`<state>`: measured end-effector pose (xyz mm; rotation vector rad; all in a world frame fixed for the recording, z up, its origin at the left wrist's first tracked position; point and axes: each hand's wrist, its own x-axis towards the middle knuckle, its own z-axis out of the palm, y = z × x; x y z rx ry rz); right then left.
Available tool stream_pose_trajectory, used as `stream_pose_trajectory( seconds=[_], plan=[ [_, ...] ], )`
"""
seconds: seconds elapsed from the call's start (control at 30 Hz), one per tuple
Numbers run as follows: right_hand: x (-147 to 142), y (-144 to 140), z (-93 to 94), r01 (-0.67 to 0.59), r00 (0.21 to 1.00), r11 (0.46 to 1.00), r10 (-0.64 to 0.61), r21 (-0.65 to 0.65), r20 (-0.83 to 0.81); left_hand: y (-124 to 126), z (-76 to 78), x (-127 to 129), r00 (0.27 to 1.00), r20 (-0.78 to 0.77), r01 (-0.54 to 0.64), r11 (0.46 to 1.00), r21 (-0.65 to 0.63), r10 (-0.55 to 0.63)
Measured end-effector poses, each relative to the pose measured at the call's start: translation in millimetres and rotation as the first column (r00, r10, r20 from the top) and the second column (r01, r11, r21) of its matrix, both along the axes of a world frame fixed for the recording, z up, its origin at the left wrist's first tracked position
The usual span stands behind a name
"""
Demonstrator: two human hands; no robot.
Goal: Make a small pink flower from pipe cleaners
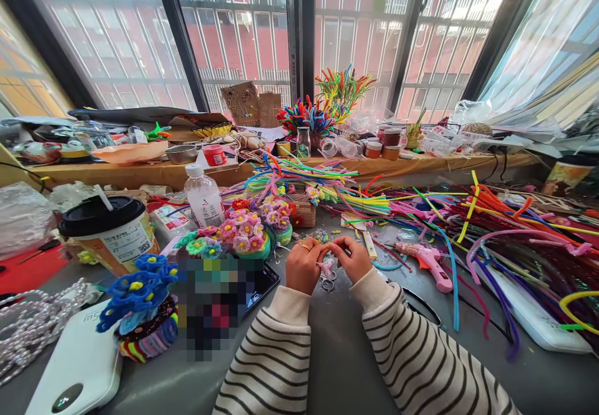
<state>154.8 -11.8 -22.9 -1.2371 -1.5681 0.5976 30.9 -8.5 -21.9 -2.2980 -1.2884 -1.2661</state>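
Striped sleeves [281, 352] lead to both hands [327, 264] pinching a pink pipe-cleaner piece [328, 268].

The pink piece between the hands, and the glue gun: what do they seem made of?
Pink piece, pinched by left hand and right hand: probably fuzzy pipe cleaner, like the matte stems nearby. Glue gun: smooth pink plastic, slightly glossy.

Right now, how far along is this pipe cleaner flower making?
Done: finished flower pieces stand on the table, a pink bouquet and a blue flower bunch. In hand: the left hand and right hand pinch a small pink piece, its shape too small to tell. Left: a large pile of loose pipe cleaners lies unused beside a pink glue gun.
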Motion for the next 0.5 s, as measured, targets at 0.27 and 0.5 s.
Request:
stream_pose_trajectory(
  seconds=[0.27, 0.5],
  plan=[
    [6, 3, 0.6, 0.048, 0.979, 0.998, -0.057, -0.049, -0.196, 1, 2.9, -1, 0.979, 0.192, -0.029, 0.984, -0.176, 0.063],
    [1, -13, 17.2, -0.115, 0.958, 0.993, 0.120, 0.033, -0.260, 1, 5.2, -3, 0.940, 0.315, -0.099, 0.989, -0.111, 0.130]
  ],
)
